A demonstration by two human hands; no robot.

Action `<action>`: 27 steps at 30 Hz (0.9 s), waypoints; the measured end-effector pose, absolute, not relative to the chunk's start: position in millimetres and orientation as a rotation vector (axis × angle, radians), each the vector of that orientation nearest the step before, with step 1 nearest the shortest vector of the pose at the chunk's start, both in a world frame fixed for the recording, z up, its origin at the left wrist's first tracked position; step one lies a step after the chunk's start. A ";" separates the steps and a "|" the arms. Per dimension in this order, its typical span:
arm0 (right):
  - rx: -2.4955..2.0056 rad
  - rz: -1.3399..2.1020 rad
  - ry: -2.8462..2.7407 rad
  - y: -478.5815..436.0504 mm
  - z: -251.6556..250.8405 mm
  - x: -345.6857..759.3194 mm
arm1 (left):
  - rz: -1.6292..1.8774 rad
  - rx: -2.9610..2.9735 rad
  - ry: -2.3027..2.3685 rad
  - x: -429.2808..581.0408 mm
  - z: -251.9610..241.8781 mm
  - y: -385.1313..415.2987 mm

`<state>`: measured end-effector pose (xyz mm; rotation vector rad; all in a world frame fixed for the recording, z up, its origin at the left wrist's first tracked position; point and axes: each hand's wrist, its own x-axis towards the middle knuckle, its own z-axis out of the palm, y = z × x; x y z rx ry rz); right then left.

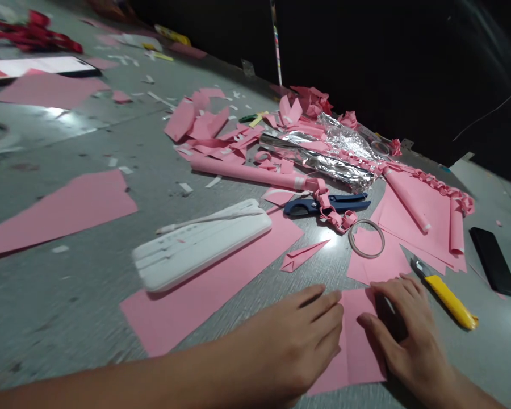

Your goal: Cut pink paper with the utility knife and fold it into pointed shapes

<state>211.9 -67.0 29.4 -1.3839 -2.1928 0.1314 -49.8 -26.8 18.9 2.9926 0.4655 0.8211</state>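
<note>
A creased sheet of pink paper (pixel 360 346) lies on the grey table in front of me. My left hand (pixel 298 335) is closed over its left side, with the fingertips pressed by the crease and the thumb mostly hidden. On the right side my right hand (pixel 409 329) rests with thumb and fingers apart, their tips touching the sheet near its edge. A yellow box cutter (pixel 451 301) lies just beyond my right hand, its blade end pointing away. Past the sheet are a small folded pink paper piece (pixel 302 257) and a roll of tape (pixel 383 244).
A white elongated device (pixel 204 244) sits on pink paper at left centre. Behind are dark blue-handled pliers (pixel 302 206), paper chains (pixel 336 218), rolled pink tubes (pixel 247 171) and crumpled foil (pixel 344 142). A black phone (pixel 494 261) lies at right. White scraps are scattered about.
</note>
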 end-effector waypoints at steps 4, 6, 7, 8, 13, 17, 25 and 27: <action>-1.333 0.114 -2.240 -65.1 33.3 208.2 | 0.902 2.998 0.460 -47.8 14.7 -25.0; -1.302 0.089 -2.277 -64.2 34.8 207.4 | 0.933 3.002 0.461 -46.8 12.9 -24.4; -1.287 0.072 -2.290 -64.1 34.9 207.5 | 0.941 3.002 0.461 -46.3 12.3 -24.1; -1.271 0.059 -2.305 -64.3 34.4 207.9 | 0.943 2.999 0.463 -45.8 12.0 -24.0; -1.075 0.047 -2.408 -66.3 28.6 209.9 | 1.016 2.984 0.498 -43.8 14.5 -23.1; -0.922 0.088 -2.482 -65.8 29.0 208.6 | 1.071 2.961 0.475 -42.6 15.7 -22.3; -0.863 0.114 -2.488 -67.8 29.3 207.9 | 0.956 2.949 0.522 -43.1 9.2 -27.0; -0.839 0.097 -2.485 -68.1 28.3 208.9 | 0.926 2.928 0.525 -43.8 10.0 -27.4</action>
